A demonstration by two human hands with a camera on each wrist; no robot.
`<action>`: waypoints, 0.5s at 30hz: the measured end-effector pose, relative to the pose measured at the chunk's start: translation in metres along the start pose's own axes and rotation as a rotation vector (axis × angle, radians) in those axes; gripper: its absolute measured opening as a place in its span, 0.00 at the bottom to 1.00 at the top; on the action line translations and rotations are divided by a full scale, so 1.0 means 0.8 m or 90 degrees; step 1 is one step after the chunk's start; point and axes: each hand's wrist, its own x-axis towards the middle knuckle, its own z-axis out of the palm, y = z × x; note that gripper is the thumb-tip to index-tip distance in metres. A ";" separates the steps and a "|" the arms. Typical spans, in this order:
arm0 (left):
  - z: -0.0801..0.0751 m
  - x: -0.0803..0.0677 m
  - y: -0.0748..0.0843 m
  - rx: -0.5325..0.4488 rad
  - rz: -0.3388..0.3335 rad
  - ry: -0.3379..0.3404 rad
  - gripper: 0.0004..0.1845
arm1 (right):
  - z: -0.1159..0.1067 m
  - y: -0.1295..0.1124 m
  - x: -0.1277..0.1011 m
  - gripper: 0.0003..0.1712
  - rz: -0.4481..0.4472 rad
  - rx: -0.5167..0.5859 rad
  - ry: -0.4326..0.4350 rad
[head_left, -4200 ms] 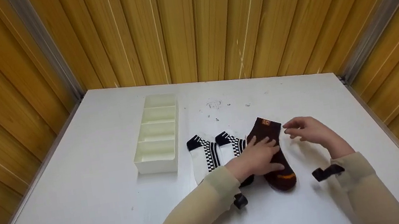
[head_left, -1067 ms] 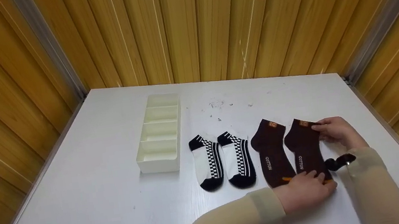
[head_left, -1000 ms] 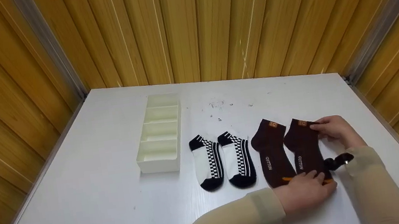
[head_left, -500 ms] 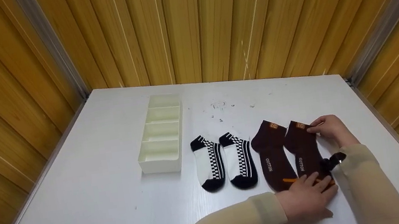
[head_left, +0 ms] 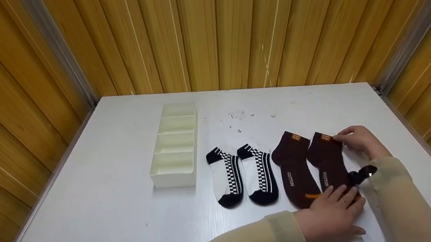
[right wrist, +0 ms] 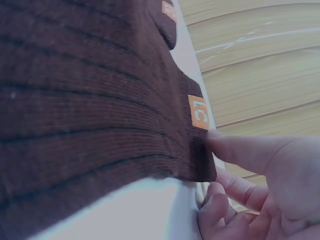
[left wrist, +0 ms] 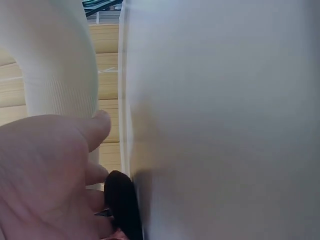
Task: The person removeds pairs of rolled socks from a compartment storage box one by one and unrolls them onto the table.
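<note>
A white table (head_left: pixel 99 221) fills a booth of yellow-brown wooden slat walls (head_left: pixel 202 30). The right-hand brown sock (head_left: pixel 328 163) lies flat beside its mate (head_left: pixel 294 167); the left hand (head_left: pixel 332 214) presses its toe with straight fingers, while the right hand (head_left: pixel 359 141) pinches its cuff.

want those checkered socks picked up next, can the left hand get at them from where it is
Probably yes: the left hand rests on the brown sock's toe, and only bare table and the other brown sock separate it from the checkered socks.
</note>
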 end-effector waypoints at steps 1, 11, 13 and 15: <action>-0.001 -0.003 -0.002 0.002 -0.004 0.012 0.39 | 0.000 0.000 -0.001 0.36 0.002 0.008 -0.003; -0.046 -0.052 -0.102 -0.196 -0.085 0.044 0.38 | -0.015 -0.032 -0.004 0.44 0.029 -0.097 0.008; -0.058 -0.062 -0.137 -0.234 -0.118 0.072 0.39 | -0.019 -0.048 -0.002 0.47 0.021 -0.124 0.020; -0.072 -0.068 -0.175 -0.273 -0.161 0.097 0.40 | -0.020 -0.069 0.002 0.49 0.009 -0.126 0.028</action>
